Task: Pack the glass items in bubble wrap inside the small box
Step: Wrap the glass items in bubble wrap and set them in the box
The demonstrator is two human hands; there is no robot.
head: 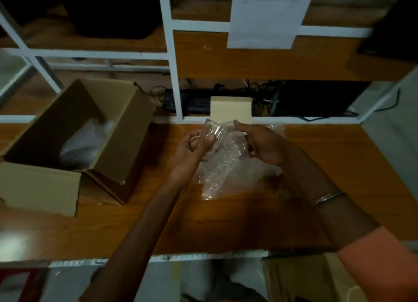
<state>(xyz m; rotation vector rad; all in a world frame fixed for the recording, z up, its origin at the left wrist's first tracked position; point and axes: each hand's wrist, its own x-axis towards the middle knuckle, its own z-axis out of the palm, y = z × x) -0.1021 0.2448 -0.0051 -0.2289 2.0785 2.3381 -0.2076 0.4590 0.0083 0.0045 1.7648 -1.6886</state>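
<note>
My left hand [192, 151] pinches a clear glass item [212, 130] at its upper edge, above the wooden table. My right hand [260, 143] grips the sheet of bubble wrap [224, 166] that hangs around and below the glass, its loose end trailing onto the table. The small cardboard box [108, 125] stands open at the left, flaps up, with a bubble-wrapped bundle [83, 141] lying inside. The frame is blurred, so the glass shape is hard to make out.
A pale cream box [230, 109] stands at the table's back edge behind my hands. White shelf frames [174, 75] rise behind, with a keyboard [187, 102] and cables underneath. A paper sheet [267, 14] hangs above. Another carton [300, 279] sits below the front edge, right.
</note>
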